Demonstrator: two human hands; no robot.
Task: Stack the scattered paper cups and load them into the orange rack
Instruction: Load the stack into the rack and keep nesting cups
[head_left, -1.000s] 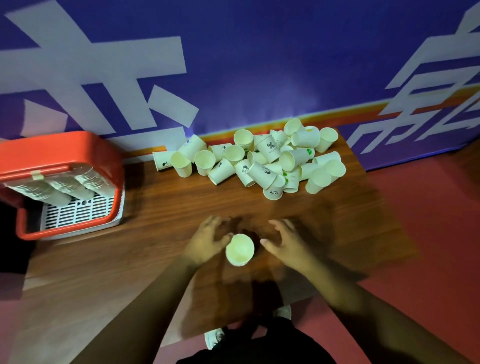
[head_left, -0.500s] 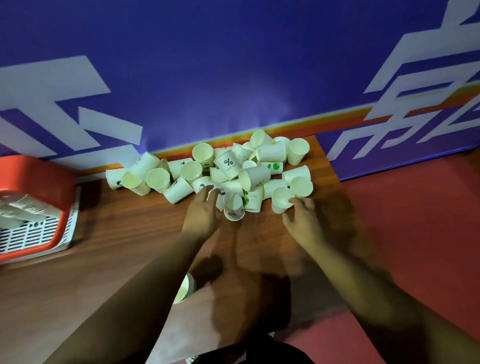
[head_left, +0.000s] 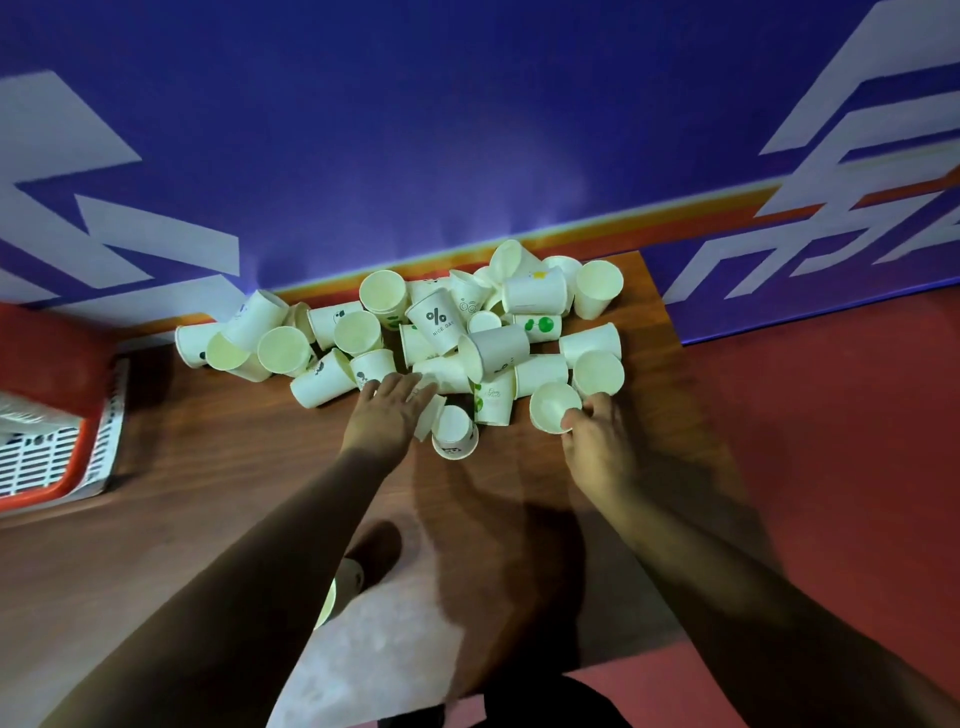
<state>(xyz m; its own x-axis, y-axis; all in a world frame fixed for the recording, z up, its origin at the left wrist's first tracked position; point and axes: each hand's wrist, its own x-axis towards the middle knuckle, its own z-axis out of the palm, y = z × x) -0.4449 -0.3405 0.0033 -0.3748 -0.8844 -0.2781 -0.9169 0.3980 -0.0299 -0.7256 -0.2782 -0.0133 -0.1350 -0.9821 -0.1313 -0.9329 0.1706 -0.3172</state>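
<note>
A heap of several white paper cups (head_left: 436, 322) lies on the wooden table (head_left: 208, 509) against the wall. My left hand (head_left: 387, 415) rests flat on the heap's near edge, fingers stretched over a cup and closed on nothing. My right hand (head_left: 597, 441) pinches the rim of an open-mouthed cup (head_left: 553, 408) at the heap's right front. One cup (head_left: 345, 584) lies near the front edge, partly hidden by my left forearm. The orange rack (head_left: 57, 364) shows at the far left, with stacked cups (head_left: 26, 415) lying in it.
A blue wall with white shapes (head_left: 467, 130) stands right behind the heap. The table's right edge (head_left: 691, 395) drops to red floor (head_left: 841, 415). The rack has a white slotted tray (head_left: 36, 462) at its bottom.
Both hands left the cup near the front edge and reached forward into the heap. The view swung right, pushing the rack to the left edge. My right hand took hold of a cup's rim.
</note>
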